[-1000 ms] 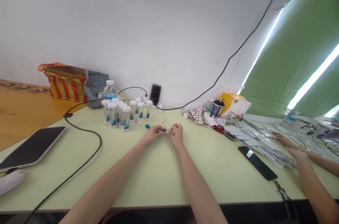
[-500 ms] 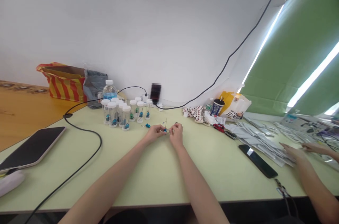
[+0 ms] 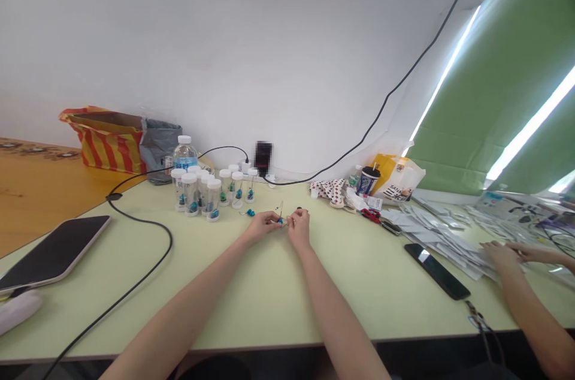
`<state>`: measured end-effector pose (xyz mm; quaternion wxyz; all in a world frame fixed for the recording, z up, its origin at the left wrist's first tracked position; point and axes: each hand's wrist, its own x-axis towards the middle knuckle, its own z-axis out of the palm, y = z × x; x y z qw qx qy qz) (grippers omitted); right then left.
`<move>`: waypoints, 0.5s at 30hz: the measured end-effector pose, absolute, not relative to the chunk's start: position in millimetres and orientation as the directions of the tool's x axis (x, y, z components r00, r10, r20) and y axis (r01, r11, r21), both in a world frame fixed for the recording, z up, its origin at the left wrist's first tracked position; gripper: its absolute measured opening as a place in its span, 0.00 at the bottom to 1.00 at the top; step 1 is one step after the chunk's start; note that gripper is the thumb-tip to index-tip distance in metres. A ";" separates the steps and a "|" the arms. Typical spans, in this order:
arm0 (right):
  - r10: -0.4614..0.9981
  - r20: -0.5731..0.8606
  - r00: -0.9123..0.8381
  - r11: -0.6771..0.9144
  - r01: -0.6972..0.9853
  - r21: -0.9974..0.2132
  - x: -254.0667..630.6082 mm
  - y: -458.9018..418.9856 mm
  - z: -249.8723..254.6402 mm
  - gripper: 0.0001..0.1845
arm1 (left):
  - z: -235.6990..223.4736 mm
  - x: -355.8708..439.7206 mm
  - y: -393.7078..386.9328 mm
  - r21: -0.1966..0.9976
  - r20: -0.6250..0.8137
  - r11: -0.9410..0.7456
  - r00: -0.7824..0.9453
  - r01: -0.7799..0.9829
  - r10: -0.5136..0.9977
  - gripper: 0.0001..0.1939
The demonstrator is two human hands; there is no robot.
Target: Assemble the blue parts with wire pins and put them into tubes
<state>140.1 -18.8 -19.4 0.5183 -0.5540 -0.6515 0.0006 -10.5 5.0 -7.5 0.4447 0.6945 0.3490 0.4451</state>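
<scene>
My left hand (image 3: pixel 263 225) and my right hand (image 3: pixel 300 226) meet over the pale green table (image 3: pixel 269 284), fingertips pinched together on a tiny blue piece with a thin wire (image 3: pixel 280 219). Both hands rest low on the tabletop. Another small blue piece (image 3: pixel 250 213) lies just left of my left hand. Behind it stands a cluster of clear vials with white caps (image 3: pixel 211 191), several holding blue bits. A water bottle (image 3: pixel 185 155) stands behind the vials.
A dark tablet (image 3: pixel 54 251) and a black cable (image 3: pixel 144 230) lie at left. A striped bag (image 3: pixel 108 140) is at the back left. A black phone (image 3: pixel 435 271), papers (image 3: pixel 431 236), cup (image 3: pixel 368 181) and another person's hands (image 3: pixel 512 255) are at right.
My hands stay pinched on the small blue piece, hardly moving. The other person's hands at the right have shifted over the papers.
</scene>
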 end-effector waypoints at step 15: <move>0.766 0.631 0.126 0.377 0.707 -0.599 143.5 -16.9 -19.6 0.12 | -7.6 -11.2 5.5 0.922 0.315 -0.372 0.356 0.103 0.880 0.16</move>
